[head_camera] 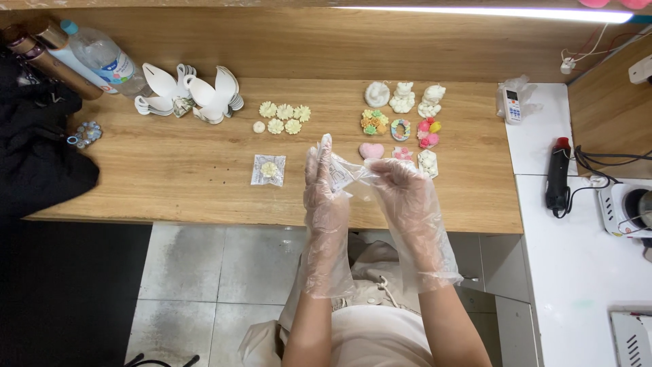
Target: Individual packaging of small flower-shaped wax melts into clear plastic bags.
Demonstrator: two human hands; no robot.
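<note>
Both my hands wear loose clear plastic gloves and meet above the front of the wooden table. My left hand and my right hand together pinch a small clear plastic bag between their fingertips. A sealed clear packet with a pale flower piece lies on the table just left of my left hand. Several cream flower pieces lie farther back. Behind my right hand sit small moulded pieces: a pink heart, a multicoloured flower cluster and white figures.
White swan-shaped cutouts stand at the back left beside a water bottle and tubes. A black cloth covers the left end. On the white counter to the right lie a remote, a black heat tool and a small appliance.
</note>
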